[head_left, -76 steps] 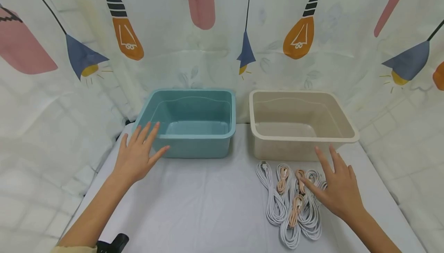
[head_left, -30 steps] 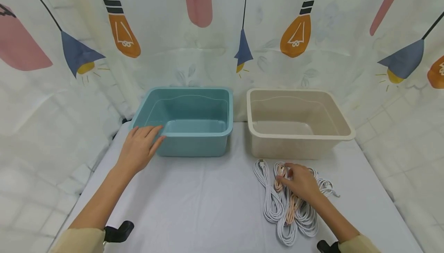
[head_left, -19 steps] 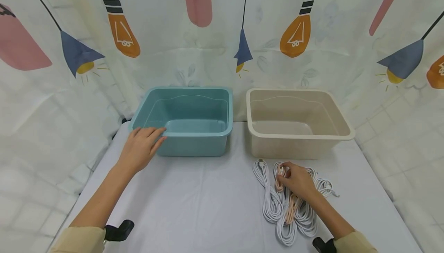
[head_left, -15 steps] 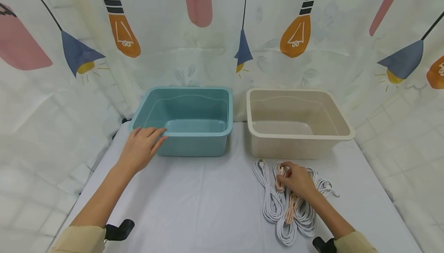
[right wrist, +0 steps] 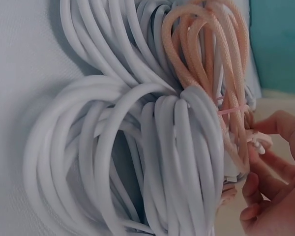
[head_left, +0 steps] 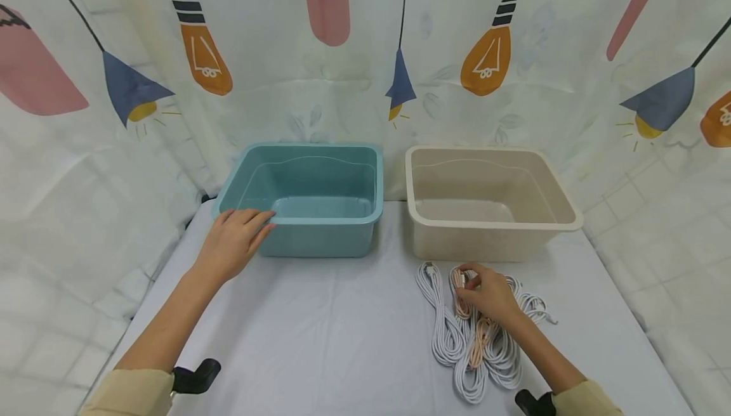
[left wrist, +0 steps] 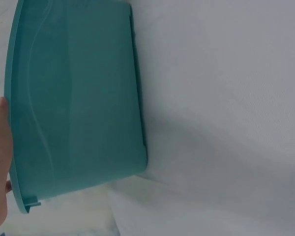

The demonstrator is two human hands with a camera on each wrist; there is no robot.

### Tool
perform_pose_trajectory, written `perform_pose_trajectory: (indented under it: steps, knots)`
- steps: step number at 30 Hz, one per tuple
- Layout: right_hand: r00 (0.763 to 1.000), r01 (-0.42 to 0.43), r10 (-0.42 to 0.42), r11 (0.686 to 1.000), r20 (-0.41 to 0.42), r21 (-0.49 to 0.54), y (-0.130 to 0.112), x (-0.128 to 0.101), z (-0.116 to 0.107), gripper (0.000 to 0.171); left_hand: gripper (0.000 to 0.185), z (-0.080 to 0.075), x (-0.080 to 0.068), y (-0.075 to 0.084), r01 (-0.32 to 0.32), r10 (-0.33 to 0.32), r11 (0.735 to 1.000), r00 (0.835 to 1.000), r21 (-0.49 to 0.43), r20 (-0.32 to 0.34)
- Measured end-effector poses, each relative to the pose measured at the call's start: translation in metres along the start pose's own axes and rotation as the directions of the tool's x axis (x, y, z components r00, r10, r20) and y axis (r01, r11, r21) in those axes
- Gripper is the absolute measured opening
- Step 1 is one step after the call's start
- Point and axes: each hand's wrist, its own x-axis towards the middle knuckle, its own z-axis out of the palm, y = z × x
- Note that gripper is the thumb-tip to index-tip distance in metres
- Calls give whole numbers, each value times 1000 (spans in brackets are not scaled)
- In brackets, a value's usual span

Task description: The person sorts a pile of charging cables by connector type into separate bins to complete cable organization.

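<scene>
My left hand point(head_left: 231, 245) rests at the near left corner of the teal bin point(head_left: 316, 238), fingers bent over the rim. In the left wrist view the thumb lies along that rim, and part of the hand is out of frame. My right hand point(head_left: 491, 292) pinches the plug end of a coiled peach cable point(right wrist: 231, 59) between thumb and fingers. A pink tie wraps that coil. Beneath and beside it lie coiled white cables point(right wrist: 182, 157) in loose loops. Another peach cable point(head_left: 478, 343) lies nearer me on the pile, partly under the right wrist.
A beige bin point(head_left: 468, 245) stands right of the teal one, just behind the cables. Both bins hold nothing visible. The table has a white cloth point(head_left: 337, 340); a printed curtain point(head_left: 354, 105) hangs close behind. A black wrist mount point(head_left: 197, 377) sits on the left wrist.
Both hands were spread in the air at first. The left has come down onto the teal rim; the right has moved left and down to the peach coil. Little differs over the last half second.
</scene>
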Motion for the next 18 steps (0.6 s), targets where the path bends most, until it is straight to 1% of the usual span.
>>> perform_pose_trajectory:
  steps: [3, 6, 9, 14, 18]
  knots:
    - [1000, 0, 0, 1000, 0, 12, -3, -1, 0, 45, 32, -2, 0, 1, -9, 9, 1000, 1000, 1, -5]
    - [1000, 24, -23, 1000, -3, 20, -5, -3, 1, 45, 31, -3, 0, 1, -18, 18, 1000, 1000, 3, -11]
    - [997, 74, -74, 997, -21, 28, -6, -3, 1, 45, 31, -5, -1, 1, -11, 11, 1000, 1000, 2, -2]
    - [985, 169, -167, 984, -49, 47, -8, -2, 1, 43, 31, -7, -1, 1, 11, -11, 1000, 1000, -2, 21]
    - [977, 212, -210, 974, -35, 83, -9, -3, -1, 41, 31, -7, -1, 1, 16, -15, 1000, 999, -7, 30]
